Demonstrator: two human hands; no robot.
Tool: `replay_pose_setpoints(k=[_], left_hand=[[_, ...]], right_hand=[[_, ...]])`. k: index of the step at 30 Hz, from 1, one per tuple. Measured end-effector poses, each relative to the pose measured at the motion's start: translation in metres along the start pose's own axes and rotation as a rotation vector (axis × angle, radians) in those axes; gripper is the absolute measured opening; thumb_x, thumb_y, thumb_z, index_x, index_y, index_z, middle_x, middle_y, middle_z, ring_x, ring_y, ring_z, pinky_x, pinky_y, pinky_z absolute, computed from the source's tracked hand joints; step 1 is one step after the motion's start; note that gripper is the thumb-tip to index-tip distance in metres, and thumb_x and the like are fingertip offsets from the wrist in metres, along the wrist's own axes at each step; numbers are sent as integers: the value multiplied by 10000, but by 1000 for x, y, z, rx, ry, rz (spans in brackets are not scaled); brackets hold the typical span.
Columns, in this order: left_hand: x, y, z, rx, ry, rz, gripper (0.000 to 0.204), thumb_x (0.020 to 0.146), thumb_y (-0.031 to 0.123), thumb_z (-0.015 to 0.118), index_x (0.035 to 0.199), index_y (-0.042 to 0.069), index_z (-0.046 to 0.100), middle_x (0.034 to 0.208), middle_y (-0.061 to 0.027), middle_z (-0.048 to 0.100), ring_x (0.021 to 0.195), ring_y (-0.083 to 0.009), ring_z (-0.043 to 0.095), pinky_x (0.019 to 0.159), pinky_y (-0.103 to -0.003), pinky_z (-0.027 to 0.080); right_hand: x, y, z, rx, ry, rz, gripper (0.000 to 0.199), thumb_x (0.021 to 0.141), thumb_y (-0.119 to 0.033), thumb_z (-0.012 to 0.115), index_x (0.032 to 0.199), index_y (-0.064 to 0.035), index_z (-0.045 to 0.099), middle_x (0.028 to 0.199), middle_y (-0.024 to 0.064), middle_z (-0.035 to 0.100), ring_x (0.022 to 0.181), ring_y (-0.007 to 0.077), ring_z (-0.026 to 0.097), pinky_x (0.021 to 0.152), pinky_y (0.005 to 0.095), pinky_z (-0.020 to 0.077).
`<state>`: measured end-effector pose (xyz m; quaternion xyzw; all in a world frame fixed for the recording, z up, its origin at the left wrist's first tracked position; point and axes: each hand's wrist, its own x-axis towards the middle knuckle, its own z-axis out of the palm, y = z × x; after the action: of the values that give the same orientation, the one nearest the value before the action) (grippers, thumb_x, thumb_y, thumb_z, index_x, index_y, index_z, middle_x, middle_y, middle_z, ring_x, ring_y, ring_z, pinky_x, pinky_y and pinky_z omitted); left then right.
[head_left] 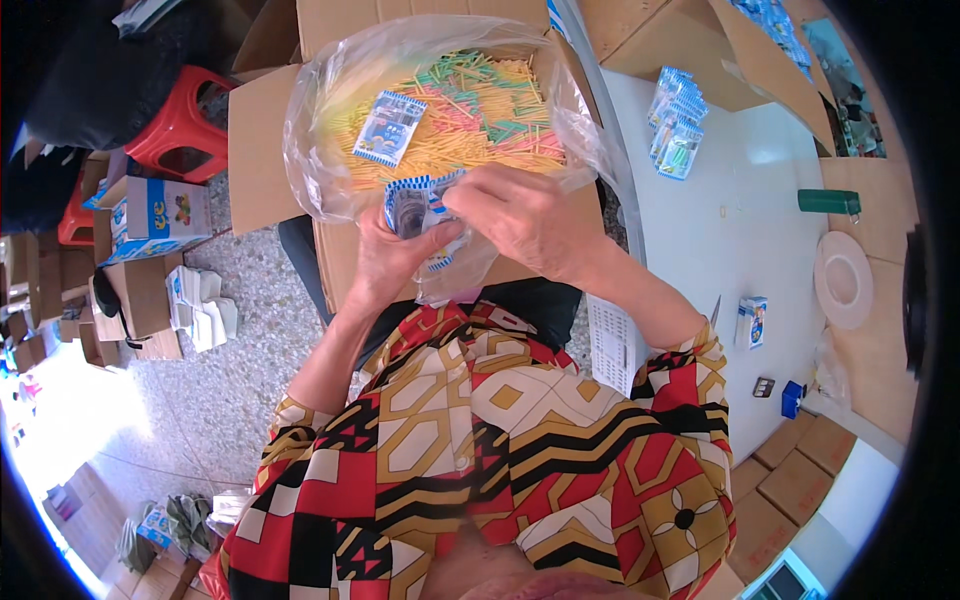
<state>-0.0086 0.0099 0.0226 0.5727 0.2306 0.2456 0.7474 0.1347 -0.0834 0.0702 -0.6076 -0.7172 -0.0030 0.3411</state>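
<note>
My left hand (385,255) is closed around a small blue-and-white plastic packet (408,212), its thumb across the front. My right hand (525,218) pinches at the packet's upper right edge; what its fingertips grip is partly hidden. Just beyond both hands stands a cardboard box (262,150) lined with a clear plastic bag (318,120). Thin sticks (470,110) in yellow, green and pink fill it. Another blue-and-white packet (390,128) lies flat on top of the sticks.
On the white table (690,250) at right lie a stack of filled packets (677,125), a single packet (752,322) and a dark green object (828,202). An open carton (690,50) stands at its far end. Red stools (180,130) and a printed carton (160,215) are at left.
</note>
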Motion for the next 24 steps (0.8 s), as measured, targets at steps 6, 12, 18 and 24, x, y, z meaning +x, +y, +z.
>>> replay_pose_setpoints(k=[6,12,18,24], left_hand=[[2,-5,-4,63,13,-43,237,712,12,715,936,22,638,836,3,649,731,-48,575,658,-222,482],[7,2,-12,18,119,-53,278,691,35,740,951,22,641,852,-13,656,735,-69,591,665,-228,485],[9,3,-20,-82,152,-97,389,681,-7,731,1034,35,573,934,-43,633,844,-131,603,764,-277,486],[9,2,-23,-76,131,-111,400,678,4,737,1039,32,568,940,-46,630,846,-135,602,770,-280,484]], right_hand=[[9,6,-10,156,-44,53,129,747,-48,629,871,-40,592,747,49,583,674,186,596,606,269,491],[9,91,-34,345,-22,593,154,809,-124,596,917,-14,604,747,20,596,646,65,533,583,242,451],[-34,150,-1,135,-463,651,195,785,-146,593,928,-14,600,779,96,624,700,182,592,636,302,462],[-55,162,30,-93,-542,463,252,751,-143,581,964,-9,577,984,166,584,956,311,552,797,383,447]])
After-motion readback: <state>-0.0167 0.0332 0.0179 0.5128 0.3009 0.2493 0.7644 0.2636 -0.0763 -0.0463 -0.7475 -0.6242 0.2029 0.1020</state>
